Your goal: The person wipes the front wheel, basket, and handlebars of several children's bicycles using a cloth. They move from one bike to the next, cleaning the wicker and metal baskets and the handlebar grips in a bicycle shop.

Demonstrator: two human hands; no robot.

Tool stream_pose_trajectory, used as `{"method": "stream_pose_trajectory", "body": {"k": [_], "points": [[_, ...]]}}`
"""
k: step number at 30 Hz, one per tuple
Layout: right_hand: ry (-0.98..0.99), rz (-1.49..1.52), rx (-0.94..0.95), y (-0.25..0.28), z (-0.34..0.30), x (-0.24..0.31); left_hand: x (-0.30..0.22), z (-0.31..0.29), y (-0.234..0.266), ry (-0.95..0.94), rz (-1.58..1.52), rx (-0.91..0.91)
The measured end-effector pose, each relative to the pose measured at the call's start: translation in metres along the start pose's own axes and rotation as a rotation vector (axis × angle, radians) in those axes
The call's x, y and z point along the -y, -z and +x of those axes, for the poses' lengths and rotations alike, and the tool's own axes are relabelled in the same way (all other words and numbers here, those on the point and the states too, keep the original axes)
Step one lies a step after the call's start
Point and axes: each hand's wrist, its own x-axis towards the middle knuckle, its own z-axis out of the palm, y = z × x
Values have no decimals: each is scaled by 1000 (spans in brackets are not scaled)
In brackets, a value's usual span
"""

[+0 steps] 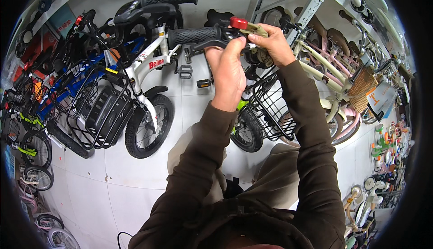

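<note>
A small bicycle with a lime-green fork stands in front of me, a black wire basket (pixel 273 107) on its front. My left hand (pixel 227 71) is closed around its handlebar, by the black brake lever (pixel 209 44) and the inner end of the ribbed black grip (pixel 193 35); its fingertips are mostly hidden. A red bell (pixel 238 23) sits on the bar just beyond my left thumb. My right hand (pixel 276 46) is closed, thumb against fingers, on an olive-green cloth (pixel 266 29) bunched beside the bell. Part of the cloth hangs below the bar.
Close on the left stands a white bicycle (pixel 155 64) with a black front wheel (pixel 149 126); blue bicycles crowd beyond it. Cream and pink bicycles fill the right, one with a wicker basket (pixel 362 89). A metal shelf post (pixel 318 1) rises behind. The floor (pixel 135 177) is white tile.
</note>
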Motion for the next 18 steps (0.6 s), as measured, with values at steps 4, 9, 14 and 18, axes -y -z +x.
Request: {"method": "stream_pose_trajectory", "body": {"k": [4,9,14,18], "points": [[123,137,-281,7,0,15,2,-5,4,1,20,54],[461,286,-469,23,-29,73,1,-14,7,51,33,95],[369,-123,-476,-11,-73,85,10,-29,0,43,54,153],[402,-828,-251,-32,-95,100,6,-36,3,167,-34,380]]}}
